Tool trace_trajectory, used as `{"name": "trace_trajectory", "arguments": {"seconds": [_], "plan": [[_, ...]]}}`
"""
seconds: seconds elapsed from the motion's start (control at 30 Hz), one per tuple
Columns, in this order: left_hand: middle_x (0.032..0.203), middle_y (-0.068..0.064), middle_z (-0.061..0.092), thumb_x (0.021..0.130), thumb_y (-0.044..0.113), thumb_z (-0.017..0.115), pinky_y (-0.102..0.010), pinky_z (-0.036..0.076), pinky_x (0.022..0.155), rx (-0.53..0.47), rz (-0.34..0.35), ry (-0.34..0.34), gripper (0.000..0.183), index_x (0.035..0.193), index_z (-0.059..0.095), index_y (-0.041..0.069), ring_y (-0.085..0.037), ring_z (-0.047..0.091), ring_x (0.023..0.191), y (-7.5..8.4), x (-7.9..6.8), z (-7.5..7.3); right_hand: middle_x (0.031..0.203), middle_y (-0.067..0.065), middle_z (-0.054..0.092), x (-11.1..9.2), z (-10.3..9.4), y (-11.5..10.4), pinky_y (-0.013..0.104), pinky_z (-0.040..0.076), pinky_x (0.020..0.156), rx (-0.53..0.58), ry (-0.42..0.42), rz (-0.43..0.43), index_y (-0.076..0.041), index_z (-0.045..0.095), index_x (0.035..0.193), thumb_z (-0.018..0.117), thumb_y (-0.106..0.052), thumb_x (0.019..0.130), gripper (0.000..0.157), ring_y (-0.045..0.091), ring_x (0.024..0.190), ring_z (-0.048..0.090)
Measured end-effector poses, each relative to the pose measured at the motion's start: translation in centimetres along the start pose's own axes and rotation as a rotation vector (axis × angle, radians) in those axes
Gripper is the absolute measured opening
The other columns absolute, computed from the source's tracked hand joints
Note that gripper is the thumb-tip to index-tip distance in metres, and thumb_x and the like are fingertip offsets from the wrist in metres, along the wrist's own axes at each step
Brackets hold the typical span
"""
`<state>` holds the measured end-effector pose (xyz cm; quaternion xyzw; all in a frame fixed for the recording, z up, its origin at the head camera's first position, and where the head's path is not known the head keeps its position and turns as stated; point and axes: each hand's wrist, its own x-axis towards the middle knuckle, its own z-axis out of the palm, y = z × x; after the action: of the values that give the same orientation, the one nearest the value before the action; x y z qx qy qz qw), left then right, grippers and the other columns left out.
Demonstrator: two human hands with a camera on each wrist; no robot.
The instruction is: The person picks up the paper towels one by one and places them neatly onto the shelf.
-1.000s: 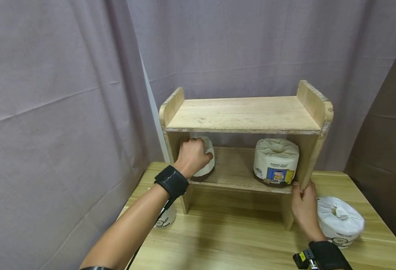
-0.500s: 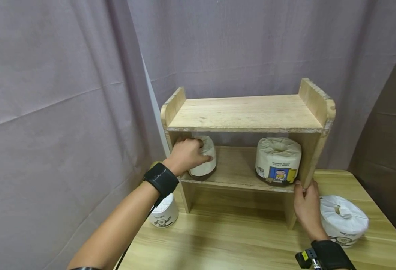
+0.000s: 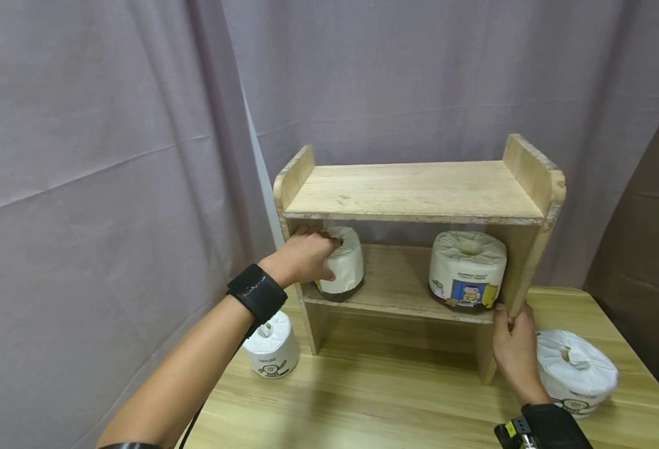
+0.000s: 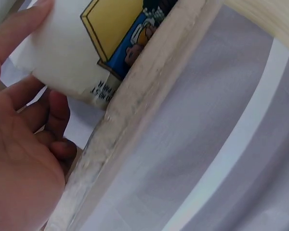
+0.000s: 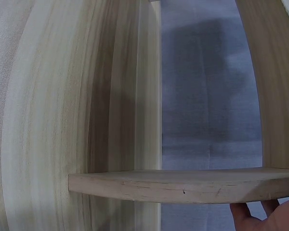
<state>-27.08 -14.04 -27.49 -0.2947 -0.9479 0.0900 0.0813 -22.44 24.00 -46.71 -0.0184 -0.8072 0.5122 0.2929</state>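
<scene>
A small wooden shelf unit stands on the table. On its middle board, at the left, sits a wrapped toilet roll with a printed cartoon. My left hand holds this roll from its left side, thumb on the front and fingers near the top hole. In the left wrist view the hand has thumb and fingers around the roll, close to the side panel's edge. My right hand grips the lower right side panel; its fingers curl behind that panel in the right wrist view.
Another cartoon-printed toilet roll sits at the right of the middle board. White-wrapped rolls stand on the table: one left of the shelf, one on the right. Grey curtains hang behind and to the left.
My left hand has shifted left from in front of the left roll to its side, so more of that roll shows. My right hand keeps its grip on the panel.
</scene>
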Motion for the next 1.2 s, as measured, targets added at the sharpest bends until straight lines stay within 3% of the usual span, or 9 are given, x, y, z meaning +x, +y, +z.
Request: {"name": "trace_trajectory", "arguments": {"seconds": [0.37,0.63,0.8,1.0,1.2], "plan": [[0.12,-0.004,0.075,0.085,0.012,0.081,-0.044,0.044,0.108,0.151,0.09,-0.036,0.049,0.133,0.071,0.017,-0.026,0.066,0.118,-0.2,0.4,-1.0,0.133,0.032,0.051,0.2,-0.6,0.6,0.028,0.035,0.089,0.001,-0.001,-0.002,0.012,0.048,0.141,0.04,-0.015,0.111,0.042,0.04,0.12,0.05],[0.105,-0.002,0.077,0.086,0.002,0.077,-0.04,0.05,0.096,0.24,0.132,0.039,0.034,0.115,0.077,0.019,-0.026,0.068,0.107,-0.1,0.5,-1.2,0.133,0.032,0.051,0.1,-0.9,0.4,0.026,0.034,0.09,0.001,-0.002,0.003,0.012,0.048,0.142,0.039,-0.016,0.111,0.042,0.041,0.121,0.05],[0.1,-0.001,0.076,0.084,0.005,0.081,-0.04,0.051,0.097,0.246,0.135,0.051,0.032,0.112,0.078,0.02,-0.026,0.067,0.108,-0.1,0.6,-1.2,0.135,0.033,0.05,-0.1,-1.1,0.2,0.025,0.033,0.092,0.004,0.001,0.002,0.012,0.046,0.144,0.039,-0.016,0.111,0.044,0.045,0.124,0.049],[0.106,0.002,0.076,0.086,0.015,0.086,-0.04,0.049,0.1,0.282,0.122,0.037,0.04,0.123,0.076,0.023,-0.023,0.065,0.113,-0.3,0.6,-1.2,0.131,0.033,0.051,0.0,-0.9,0.0,0.028,0.034,0.09,0.0,0.014,-0.003,0.014,0.048,0.141,0.039,-0.015,0.111,0.042,0.043,0.12,0.05],[0.105,0.002,0.076,0.084,0.014,0.085,-0.041,0.051,0.097,0.287,0.122,0.073,0.039,0.121,0.078,0.024,-0.022,0.066,0.112,-0.3,0.4,-1.0,0.131,0.032,0.051,0.1,-0.7,0.0,0.028,0.035,0.089,-0.004,0.007,-0.003,0.012,0.047,0.143,0.039,-0.016,0.111,0.043,0.041,0.119,0.051]]}}
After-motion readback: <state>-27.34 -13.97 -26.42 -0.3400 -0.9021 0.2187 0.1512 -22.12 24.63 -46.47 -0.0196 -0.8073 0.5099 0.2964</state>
